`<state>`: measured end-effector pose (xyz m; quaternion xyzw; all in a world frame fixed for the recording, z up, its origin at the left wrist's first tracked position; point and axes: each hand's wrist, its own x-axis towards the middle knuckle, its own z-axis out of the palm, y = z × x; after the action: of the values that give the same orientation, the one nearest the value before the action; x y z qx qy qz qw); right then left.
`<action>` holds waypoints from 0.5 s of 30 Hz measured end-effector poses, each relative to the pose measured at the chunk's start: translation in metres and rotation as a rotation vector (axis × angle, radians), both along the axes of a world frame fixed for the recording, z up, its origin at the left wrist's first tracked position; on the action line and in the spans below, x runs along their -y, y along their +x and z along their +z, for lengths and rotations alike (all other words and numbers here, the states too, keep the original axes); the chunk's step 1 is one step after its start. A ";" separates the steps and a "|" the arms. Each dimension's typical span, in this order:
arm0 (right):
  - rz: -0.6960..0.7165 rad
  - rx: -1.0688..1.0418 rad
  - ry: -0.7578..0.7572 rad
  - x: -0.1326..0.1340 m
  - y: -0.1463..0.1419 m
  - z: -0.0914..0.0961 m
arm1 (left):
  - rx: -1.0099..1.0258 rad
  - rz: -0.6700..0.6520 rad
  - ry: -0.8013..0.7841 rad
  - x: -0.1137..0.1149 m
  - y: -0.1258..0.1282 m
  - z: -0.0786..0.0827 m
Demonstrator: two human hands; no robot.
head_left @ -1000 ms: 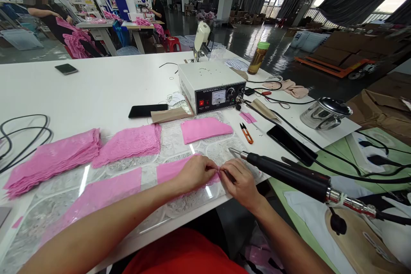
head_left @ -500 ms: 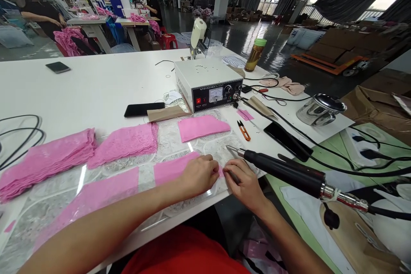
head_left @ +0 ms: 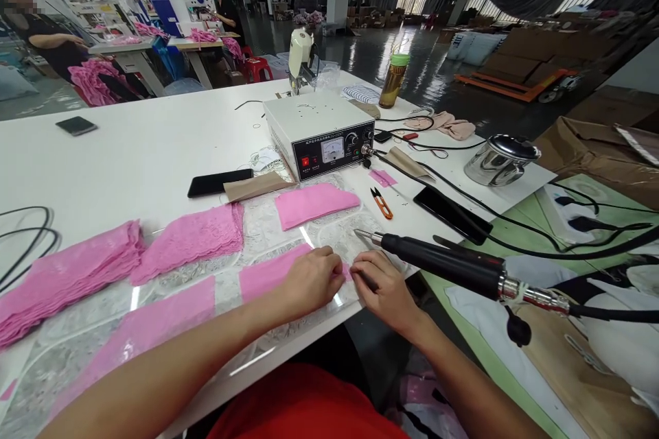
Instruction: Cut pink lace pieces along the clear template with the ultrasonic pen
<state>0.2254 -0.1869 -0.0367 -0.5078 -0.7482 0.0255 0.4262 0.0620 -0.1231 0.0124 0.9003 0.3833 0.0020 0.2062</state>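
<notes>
My left hand (head_left: 315,280) pinches the pink cloth (head_left: 268,273) close to the near edge of the bench (head_left: 128,158); my right hand (head_left: 382,288) grips a small dark object (head_left: 366,280), little room beside the black handpiece (head_left: 443,258).

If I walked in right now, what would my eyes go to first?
Probably the bright pink cloth, in stacks and flat pieces across the left and middle of the white table. Next, perhaps, the white box with dials behind the cloth, or the black pointed tool just beyond the right hand.
</notes>
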 end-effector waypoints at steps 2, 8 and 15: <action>-0.005 -0.001 0.012 0.000 0.000 0.000 | 0.005 0.001 0.003 0.001 0.000 -0.001; -0.004 0.001 0.023 0.000 -0.001 0.002 | 0.055 0.037 -0.024 0.001 0.000 -0.003; -0.015 0.002 0.008 0.001 -0.002 0.003 | 0.164 0.098 -0.113 -0.006 -0.002 -0.001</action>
<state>0.2229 -0.1879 -0.0332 -0.5116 -0.7449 0.0188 0.4278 0.0603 -0.1176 0.0116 0.8643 0.4081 0.0643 0.2869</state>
